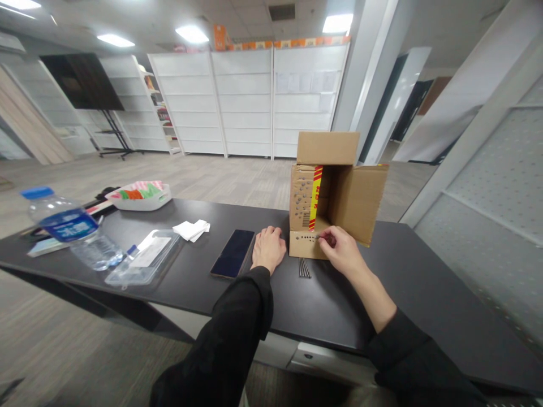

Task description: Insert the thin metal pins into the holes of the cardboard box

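Cardboard box [356, 198] stands open on the surface [280, 294], its dotted lower panel [299, 250] facing you, probably for easy reach. Your right hand [341, 249] bunches its fingertips there; whether they clamp anything, I cannot tell. Your left hand [269, 249] lies palm-down, loosely relaxed, perhaps for support. Count one box, one phone [233, 253], roughly five nails [304, 268] side by side.

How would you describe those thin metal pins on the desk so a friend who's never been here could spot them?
Find the dark desk and, on it, the open cardboard box with a red-and-yellow strip. Just in front of the box's near lower edge lie the thin metal pins. They form a small cluster of slim rods side by side, unlike the flat phone farther left.
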The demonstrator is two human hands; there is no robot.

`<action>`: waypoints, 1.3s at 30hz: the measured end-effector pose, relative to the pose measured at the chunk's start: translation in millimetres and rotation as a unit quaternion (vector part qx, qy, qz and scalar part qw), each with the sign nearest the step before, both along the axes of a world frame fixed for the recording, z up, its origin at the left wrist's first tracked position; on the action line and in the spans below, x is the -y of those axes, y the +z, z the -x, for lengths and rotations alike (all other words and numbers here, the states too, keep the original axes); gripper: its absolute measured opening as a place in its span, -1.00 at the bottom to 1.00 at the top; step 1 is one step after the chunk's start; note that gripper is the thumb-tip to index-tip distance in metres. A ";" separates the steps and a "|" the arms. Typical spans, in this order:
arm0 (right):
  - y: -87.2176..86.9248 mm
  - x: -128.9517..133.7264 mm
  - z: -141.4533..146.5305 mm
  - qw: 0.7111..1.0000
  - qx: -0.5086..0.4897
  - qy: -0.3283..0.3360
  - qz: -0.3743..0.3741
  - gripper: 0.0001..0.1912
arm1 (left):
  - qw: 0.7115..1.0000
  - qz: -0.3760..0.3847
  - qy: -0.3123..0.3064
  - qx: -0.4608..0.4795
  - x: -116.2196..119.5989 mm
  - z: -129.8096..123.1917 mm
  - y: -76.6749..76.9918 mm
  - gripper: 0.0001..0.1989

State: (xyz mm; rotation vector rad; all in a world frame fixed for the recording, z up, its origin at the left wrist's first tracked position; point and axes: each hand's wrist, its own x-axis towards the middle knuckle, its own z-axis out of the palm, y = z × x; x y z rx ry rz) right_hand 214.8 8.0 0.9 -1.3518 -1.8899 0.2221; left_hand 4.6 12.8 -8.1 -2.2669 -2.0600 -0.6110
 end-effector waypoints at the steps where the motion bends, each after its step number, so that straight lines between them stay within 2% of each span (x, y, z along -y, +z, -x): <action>1: -0.6 -0.6 0.4 1.000 0.002 -0.007 -0.002 -0.90 | 1.000 0.002 0.000 0.000 0.2 -0.1 0.5 -0.73; 23: -6.1 -7.2 11.4 0.993 0.112 -0.027 -0.013 -0.88 | 1.000 0.012 0.002 -0.003 1.0 -0.4 2.3 -0.72; 39: -4.3 -5.7 14.1 0.991 0.127 -0.038 -0.006 -0.84 | 1.000 -0.015 -0.004 -0.006 -2.1 0.4 -2.7 -0.75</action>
